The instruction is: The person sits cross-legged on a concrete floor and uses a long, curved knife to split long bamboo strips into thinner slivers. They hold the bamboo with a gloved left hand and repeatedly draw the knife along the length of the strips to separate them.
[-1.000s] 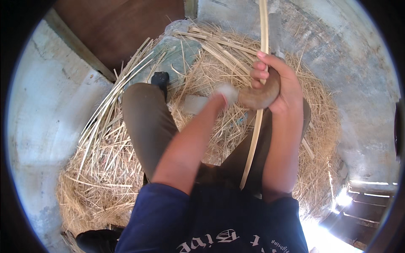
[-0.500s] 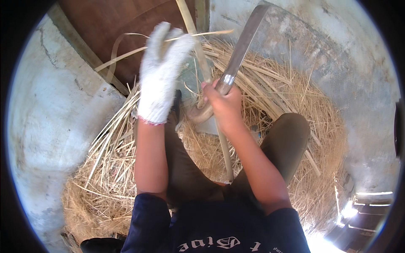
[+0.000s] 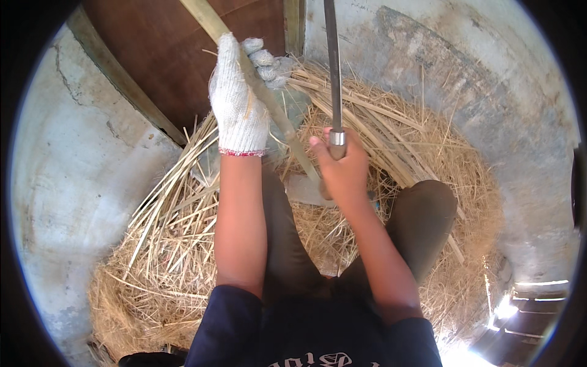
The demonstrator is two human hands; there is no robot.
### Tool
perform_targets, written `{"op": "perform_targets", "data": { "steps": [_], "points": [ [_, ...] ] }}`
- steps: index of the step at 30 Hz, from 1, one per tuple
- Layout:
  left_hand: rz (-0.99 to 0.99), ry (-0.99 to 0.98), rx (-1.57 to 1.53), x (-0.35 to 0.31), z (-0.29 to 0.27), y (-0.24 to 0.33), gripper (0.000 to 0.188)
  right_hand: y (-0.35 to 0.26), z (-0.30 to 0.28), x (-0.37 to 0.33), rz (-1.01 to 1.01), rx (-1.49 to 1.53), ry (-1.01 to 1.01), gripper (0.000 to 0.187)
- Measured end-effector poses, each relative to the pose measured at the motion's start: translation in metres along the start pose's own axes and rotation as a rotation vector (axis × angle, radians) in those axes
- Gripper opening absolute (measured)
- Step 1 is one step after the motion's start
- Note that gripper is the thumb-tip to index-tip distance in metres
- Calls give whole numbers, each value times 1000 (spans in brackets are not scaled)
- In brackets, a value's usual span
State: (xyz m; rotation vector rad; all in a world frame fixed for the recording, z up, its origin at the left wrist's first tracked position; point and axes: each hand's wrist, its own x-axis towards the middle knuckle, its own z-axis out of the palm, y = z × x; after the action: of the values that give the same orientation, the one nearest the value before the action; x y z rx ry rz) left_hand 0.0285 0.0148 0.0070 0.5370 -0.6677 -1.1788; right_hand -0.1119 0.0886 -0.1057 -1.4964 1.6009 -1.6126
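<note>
My left hand (image 3: 239, 110) wears a white knitted glove with a red-edged cuff. Its fingers curl around a long pale bamboo strip (image 3: 278, 116), which slants from the upper left down towards my right hand. Bare, my right hand (image 3: 346, 168) grips the wooden handle of a large knife (image 3: 334, 67). The long dark blade points away from me, seen nearly edge-on, with a shiny metal collar at the handle. The strip's lower end passes close beside my right hand; whether they touch I cannot tell.
Fine shavings (image 3: 452, 183) cover the floor around my legs. Split strips (image 3: 379, 140) lie in a heap at the right, more (image 3: 174, 226) at the left. Pale curved walls (image 3: 92, 153) stand on both sides, with a brown panel (image 3: 165, 55) at the far left.
My left hand, open before, has closed on the bamboo strip, whose top has swung left. A thin sliver near the glove is gone from view. The knife has turned from leaning right to nearly straight.
</note>
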Motion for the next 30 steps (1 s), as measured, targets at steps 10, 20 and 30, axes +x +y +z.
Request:
{"op": "perform_targets", "data": {
  "steps": [10, 20, 30],
  "points": [
    [82, -128, 51, -25, -15, 6, 37, -27, -88, -41, 840, 740, -234, 20],
    [92, -350, 550, -42, -65, 0, 38, 9, -136, -70, 986, 802, -192, 26],
    [-385, -564, 1356, -66, -71, -36, 90, 38, -156, -75, 927, 837, -142, 19]
  ]
}}
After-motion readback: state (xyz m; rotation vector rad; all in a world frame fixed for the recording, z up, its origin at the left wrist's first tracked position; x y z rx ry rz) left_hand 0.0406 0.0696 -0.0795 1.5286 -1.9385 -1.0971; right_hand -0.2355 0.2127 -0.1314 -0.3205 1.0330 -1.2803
